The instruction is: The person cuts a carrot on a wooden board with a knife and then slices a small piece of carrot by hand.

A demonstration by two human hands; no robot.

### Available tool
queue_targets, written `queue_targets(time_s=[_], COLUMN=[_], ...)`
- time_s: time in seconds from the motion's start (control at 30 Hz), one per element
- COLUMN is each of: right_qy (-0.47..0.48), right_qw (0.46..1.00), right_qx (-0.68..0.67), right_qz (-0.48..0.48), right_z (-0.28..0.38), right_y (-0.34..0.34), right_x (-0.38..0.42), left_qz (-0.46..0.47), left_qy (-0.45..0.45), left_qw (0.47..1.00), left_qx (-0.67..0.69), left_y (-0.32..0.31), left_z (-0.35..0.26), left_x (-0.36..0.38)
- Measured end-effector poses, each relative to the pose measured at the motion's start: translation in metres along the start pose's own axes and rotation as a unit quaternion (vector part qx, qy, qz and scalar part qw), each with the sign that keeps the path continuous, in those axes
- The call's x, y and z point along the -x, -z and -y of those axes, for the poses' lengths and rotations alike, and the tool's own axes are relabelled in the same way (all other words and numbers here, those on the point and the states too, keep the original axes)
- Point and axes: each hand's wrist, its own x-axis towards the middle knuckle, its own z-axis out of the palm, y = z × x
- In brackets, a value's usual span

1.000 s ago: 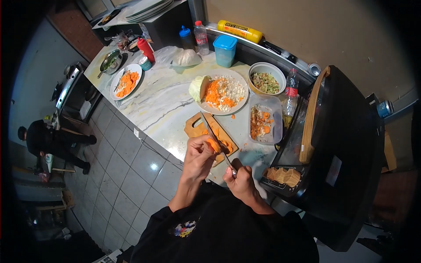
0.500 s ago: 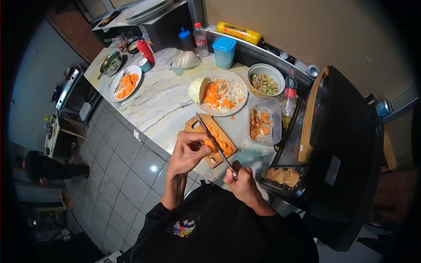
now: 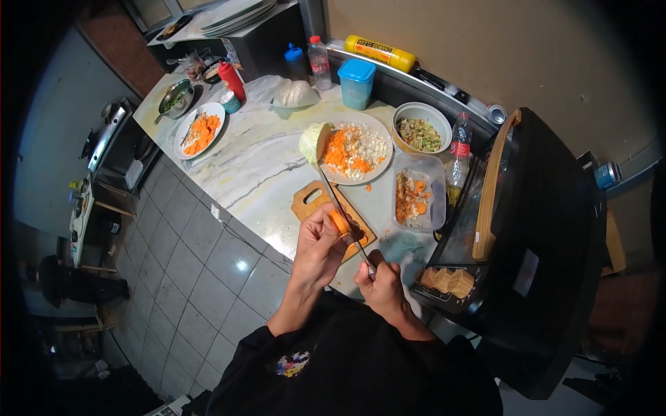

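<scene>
Carrot (image 3: 339, 221) pinched in left hand (image 3: 313, 247) above board (image 3: 300, 207) | right hand (image 3: 383, 288) gripping knife (image 3: 333, 192) | slices (image 3: 363, 238) cut, held piece unfinished

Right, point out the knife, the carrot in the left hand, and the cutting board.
Knife (image 3: 332, 191), head view, on the blade.
Carrot (image 3: 339, 221), head view, on its exposed side.
Cutting board (image 3: 304, 210), head view, bare wood beside the handle hole.

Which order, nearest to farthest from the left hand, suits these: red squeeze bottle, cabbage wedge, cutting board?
1. Cutting board, just beyond the left hand
2. Cabbage wedge, at the plate's left edge
3. Red squeeze bottle, far up the counter, leftward
</scene>
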Motion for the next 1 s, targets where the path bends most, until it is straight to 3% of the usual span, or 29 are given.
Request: queue_targets(time_s=[0.33, 0.5, 1.0], right_qy=[-0.013, -0.026, -0.052], right_qw=[0.999, 0.997, 0.994], right_qx=[0.006, 0.006, -0.007], right_qz=[0.05, 0.07, 0.101], right_z=[0.012, 0.013, 0.013], right_y=[0.011, 0.014, 0.015], right_x=[-0.004, -0.003, -0.006], left_qz=[0.03, 0.051, 0.095], left_qy=[-0.043, -0.052, -0.024], left_qw=[0.983, 0.95, 0.938], left_qx=[-0.178, -0.305, -0.334], left_y=[0.014, 0.025, 0.032], left_z=[-0.016, -0.027, -0.043], left_x=[-0.005, -0.008, -0.015])
